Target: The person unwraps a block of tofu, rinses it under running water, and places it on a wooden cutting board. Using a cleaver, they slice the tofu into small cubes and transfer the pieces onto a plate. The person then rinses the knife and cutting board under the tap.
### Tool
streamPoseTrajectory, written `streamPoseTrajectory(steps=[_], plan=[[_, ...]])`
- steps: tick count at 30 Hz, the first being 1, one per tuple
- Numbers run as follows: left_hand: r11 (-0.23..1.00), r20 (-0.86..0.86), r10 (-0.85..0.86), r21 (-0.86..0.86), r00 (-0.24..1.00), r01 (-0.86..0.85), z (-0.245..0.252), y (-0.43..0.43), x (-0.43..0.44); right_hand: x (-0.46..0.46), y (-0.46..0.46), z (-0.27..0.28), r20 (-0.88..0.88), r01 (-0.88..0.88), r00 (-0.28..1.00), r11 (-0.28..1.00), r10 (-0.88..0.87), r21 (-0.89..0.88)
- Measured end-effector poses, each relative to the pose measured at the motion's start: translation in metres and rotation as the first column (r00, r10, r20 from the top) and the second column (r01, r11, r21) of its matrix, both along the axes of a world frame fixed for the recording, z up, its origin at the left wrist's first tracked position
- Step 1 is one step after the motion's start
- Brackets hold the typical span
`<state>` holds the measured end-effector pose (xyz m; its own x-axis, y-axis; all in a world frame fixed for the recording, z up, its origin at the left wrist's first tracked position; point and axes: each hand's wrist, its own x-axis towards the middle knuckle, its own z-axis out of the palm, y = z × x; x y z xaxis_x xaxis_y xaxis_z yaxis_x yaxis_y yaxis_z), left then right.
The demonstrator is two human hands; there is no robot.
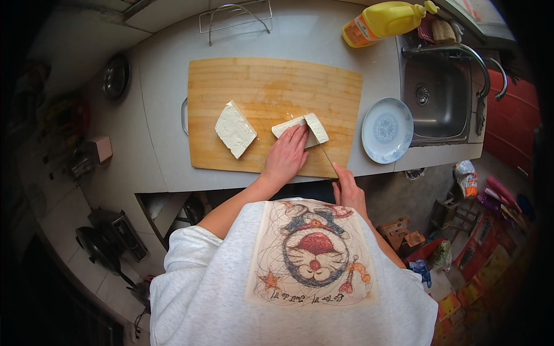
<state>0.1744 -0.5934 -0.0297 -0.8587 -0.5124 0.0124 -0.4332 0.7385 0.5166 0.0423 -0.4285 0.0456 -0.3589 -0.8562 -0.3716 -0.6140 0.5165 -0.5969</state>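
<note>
On a wooden cutting board (268, 86) lie two pieces of white tofu. My left hand (288, 151) rests flat on the right-hand tofu block (285, 125), fingers together and pointing away from me. My right hand (349, 188) grips a knife (325, 153), whose thin blade stands in the tofu just right of my left fingertips. A tofu slice (317, 127) lies against the blade's right side. The knife's handle is mostly hidden in my fist. The larger tofu piece (235, 129) sits untouched on the left part of the board, with small crumbs near both pieces.
Right of the board is a blue-patterned white plate (387, 130), beside a steel sink (437, 95) with a curved faucet (469, 49). A yellow plastic jug (381, 24) and a wire rack (236, 19) stand at the back. A metal lid or bowl (116, 77) is at left.
</note>
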Motion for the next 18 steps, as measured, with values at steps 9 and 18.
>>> streamPoseTrajectory(steps=[9, 18], plan=[[1.0, -0.006, -0.008, 0.024, 1.0, 0.008, 0.0, 0.0, 0.002, 0.002, 0.002, -0.05, -0.065, -0.042, 0.997, 0.993, 0.049, 0.108], [0.999, -0.025, 0.002, 0.037, 1.0, -0.002, 0.001, 0.003, 0.019, -0.005, 0.005, -0.043, -0.007, -0.053, 0.999, 0.999, 0.053, 0.013]])
